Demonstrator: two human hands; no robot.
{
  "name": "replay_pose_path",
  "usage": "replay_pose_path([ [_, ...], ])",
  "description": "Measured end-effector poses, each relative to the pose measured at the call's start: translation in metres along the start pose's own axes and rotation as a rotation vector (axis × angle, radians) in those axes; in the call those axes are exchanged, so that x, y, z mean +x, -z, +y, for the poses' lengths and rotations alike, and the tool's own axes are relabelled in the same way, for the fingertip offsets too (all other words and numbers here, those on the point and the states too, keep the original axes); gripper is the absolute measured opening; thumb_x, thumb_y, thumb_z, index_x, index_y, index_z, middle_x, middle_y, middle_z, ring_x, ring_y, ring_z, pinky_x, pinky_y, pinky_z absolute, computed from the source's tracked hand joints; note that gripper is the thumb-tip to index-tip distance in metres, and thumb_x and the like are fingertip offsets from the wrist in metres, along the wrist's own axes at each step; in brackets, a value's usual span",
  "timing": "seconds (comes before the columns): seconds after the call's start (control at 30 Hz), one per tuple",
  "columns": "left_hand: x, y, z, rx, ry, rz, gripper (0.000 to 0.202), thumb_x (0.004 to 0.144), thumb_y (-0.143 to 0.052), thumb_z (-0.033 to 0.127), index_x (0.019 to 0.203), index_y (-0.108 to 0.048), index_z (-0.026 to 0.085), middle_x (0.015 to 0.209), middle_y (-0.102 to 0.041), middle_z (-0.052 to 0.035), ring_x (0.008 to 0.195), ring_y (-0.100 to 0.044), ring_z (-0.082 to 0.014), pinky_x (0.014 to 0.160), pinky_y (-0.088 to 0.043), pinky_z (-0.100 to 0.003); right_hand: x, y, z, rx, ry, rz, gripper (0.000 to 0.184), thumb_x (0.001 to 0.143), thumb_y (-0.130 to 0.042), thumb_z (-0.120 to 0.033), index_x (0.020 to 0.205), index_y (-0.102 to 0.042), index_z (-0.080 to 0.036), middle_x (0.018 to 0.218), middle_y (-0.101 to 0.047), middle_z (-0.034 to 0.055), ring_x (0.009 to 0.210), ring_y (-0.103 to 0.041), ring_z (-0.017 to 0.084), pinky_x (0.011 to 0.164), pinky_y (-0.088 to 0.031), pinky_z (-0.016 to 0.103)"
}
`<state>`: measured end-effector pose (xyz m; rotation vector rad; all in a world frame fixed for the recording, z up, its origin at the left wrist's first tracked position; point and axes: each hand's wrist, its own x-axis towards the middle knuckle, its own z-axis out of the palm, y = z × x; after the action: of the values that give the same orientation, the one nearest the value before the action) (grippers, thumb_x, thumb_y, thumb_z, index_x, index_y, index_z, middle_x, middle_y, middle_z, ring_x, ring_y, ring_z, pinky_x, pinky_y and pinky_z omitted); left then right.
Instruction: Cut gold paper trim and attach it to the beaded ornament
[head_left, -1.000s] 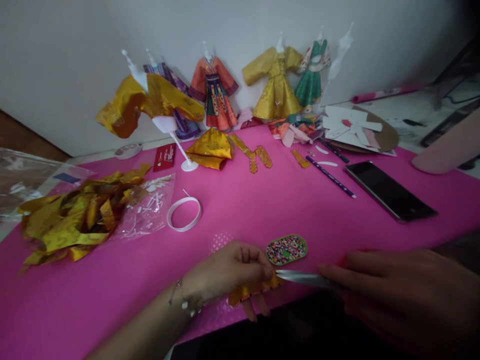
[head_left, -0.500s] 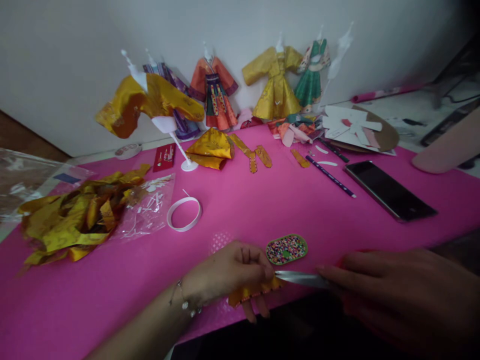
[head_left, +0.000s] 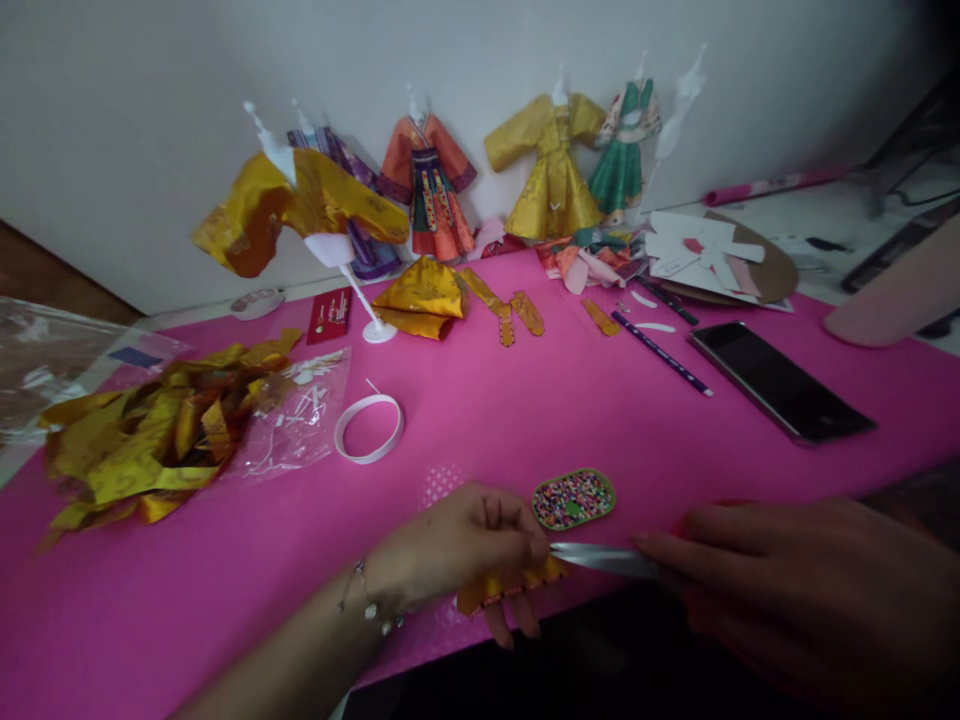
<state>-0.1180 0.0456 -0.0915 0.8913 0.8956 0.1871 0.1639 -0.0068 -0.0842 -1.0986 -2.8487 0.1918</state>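
My left hand pinches a small strip of gold patterned paper at the near edge of the pink mat. My right hand is closed round a pair of scissors, whose silver blades point left and meet the paper beside my left fingertips. Just beyond the blades lies a small oval piece with a green rim and speckled colours.
A white tape ring, a clear bag of white bits and a heap of gold paper scraps lie at left. A black phone and a purple pencil lie at right. Paper robes on stands line the wall.
The scissor blades have crept slightly left along the gold paper. Both hands otherwise stay in place.
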Motion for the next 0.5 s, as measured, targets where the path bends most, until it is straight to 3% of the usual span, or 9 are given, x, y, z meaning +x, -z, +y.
replay_pose_path([
  [0.5, -0.0006, 0.0003, -0.0016, -0.018, 0.011, -0.016, 0.007, 0.073, -0.067, 0.024, 0.073, -0.067, 0.016, 0.061, -0.069, 0.0026, 0.039, -0.063, -0.0106, 0.031, -0.040, -0.015, 0.0026, -0.0008, 0.0023, 0.002, 0.053, 0.049, 0.048, 0.089, -0.048, -0.015, 0.134, -0.054, -0.029, 0.087, -0.072, 0.0003, 0.061, -0.068, 0.018, 0.047, -0.045, 0.029],
])
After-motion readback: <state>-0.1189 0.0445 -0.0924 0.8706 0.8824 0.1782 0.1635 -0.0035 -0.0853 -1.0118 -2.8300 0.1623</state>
